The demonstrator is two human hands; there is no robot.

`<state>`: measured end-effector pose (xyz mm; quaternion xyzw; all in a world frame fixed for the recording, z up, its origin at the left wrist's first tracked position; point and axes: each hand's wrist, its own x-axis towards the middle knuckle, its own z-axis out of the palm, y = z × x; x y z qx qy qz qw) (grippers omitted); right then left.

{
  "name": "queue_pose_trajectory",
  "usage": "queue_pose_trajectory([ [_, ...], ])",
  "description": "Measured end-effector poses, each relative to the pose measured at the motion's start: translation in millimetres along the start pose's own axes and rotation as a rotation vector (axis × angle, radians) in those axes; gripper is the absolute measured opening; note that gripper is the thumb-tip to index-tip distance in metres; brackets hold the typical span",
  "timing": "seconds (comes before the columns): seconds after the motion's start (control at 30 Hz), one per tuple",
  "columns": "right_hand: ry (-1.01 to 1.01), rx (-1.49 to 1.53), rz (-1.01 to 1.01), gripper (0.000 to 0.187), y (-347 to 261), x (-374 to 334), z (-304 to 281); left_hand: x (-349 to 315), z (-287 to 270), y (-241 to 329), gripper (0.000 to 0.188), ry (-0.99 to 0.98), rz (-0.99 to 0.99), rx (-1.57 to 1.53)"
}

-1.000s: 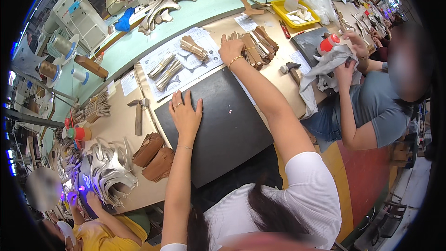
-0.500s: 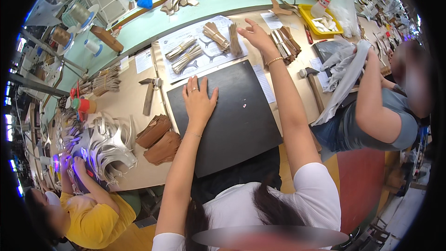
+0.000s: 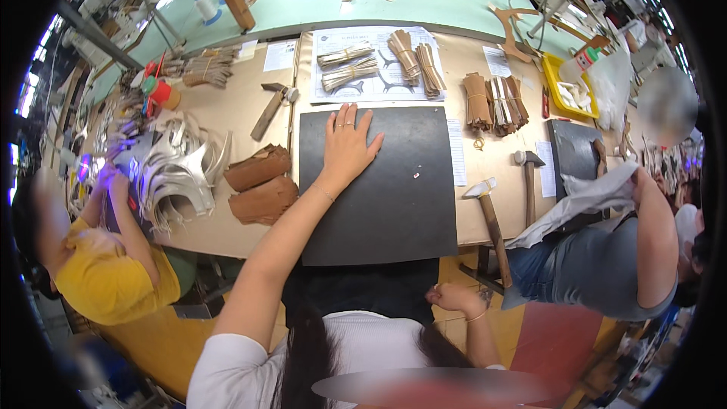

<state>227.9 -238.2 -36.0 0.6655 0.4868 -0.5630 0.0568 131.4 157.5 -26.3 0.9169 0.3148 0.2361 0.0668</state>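
My left hand point(image 3: 351, 144) lies flat on a black board point(image 3: 386, 204), fingers spread, near its upper left part. My right hand point(image 3: 453, 297) is off the board, low beside my lap, with the fingers curled in; what they hold, if anything, is hidden. Just beyond the board, a printed sheet point(image 3: 356, 98) carries tied bundles of pale strips point(image 3: 348, 73) and tan strips point(image 3: 405, 54). Right of it lie more tied bundles of brown strips point(image 3: 477, 102). A small light scrap point(image 3: 416, 176) rests on the board.
Hammers lie left point(image 3: 269, 112) and right point(image 3: 492, 227) of the board. Brown leather pieces point(image 3: 263, 189) and silvery cut pieces point(image 3: 178, 170) are at left. A yellow tray point(image 3: 564, 91) sits at far right. Co-workers sit on both sides, one holding grey cloth point(image 3: 575, 197).
My right hand has come back from beside the strip bundles to low by my lap, and its fingers have curled. My left hand stays flat on the board. The view has shifted.
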Motion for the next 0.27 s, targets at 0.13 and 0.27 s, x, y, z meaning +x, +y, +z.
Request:
queue_pose_trajectory([
  [0.13, -0.045, 0.265, 0.51, 0.03, 117.3, 83.8, 112.2, -0.4, 2.0, 0.7, 0.055, 0.0, 0.011, 0.029],
  [0.27, -0.165, -0.028, 0.128, 0.036, 188.4, 174.8, 140.8, -2.3, 2.3, 1.0, 0.053, -0.007, -0.006, 0.052],
])
